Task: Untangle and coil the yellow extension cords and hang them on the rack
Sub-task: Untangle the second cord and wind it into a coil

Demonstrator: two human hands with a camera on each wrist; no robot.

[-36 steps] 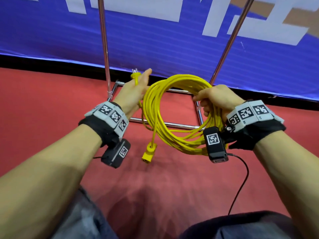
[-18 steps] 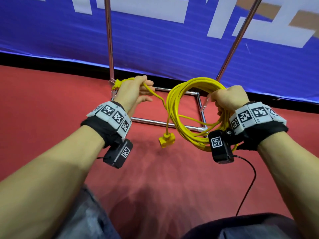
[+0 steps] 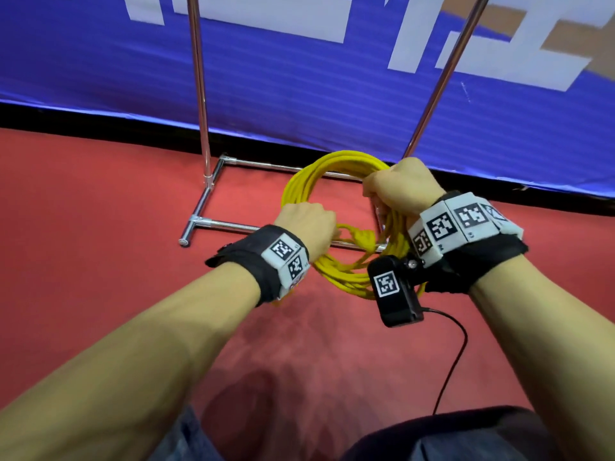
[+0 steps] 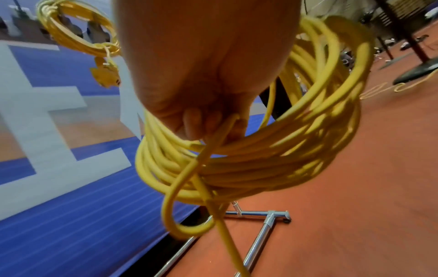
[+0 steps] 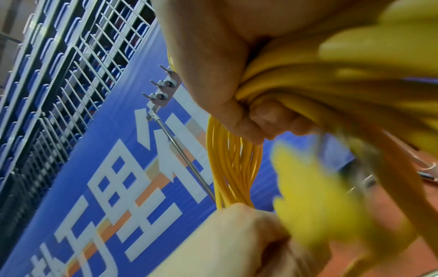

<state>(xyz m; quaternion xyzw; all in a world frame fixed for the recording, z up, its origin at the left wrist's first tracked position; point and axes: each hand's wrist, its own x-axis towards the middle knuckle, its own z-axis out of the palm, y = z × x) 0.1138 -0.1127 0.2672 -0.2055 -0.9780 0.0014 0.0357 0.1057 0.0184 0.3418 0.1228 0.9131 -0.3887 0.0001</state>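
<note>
A coil of yellow extension cord [image 3: 301, 181] hangs in the air in front of the chrome rack [image 3: 199, 94]. My right hand [image 3: 399, 186] grips the bundle at its top right [image 5: 284, 88]. My left hand [image 3: 307, 224] reaches through the coil's middle and pinches the cord's loose end [image 4: 220, 135], which loops round the bundle. A blurred yellow plug [image 3: 362, 239] hangs between the hands [image 5: 315, 196]. A second coiled yellow cord [image 4: 75, 35] with its plug hangs high on the rack.
The rack's chrome base frame [image 3: 206, 224] lies on red carpet [image 3: 83, 227] against a blue banner wall [image 3: 299, 78]. Hooks [image 5: 161, 88] sit at the rack's top. A black cable [image 3: 456, 354] trails from the right wrist camera. Table bases [image 4: 417, 71] stand to the right.
My left hand has swung from the coil's left side in to its middle, carrying the loose end round the bundle. The coil and right hand have dropped lower in view.
</note>
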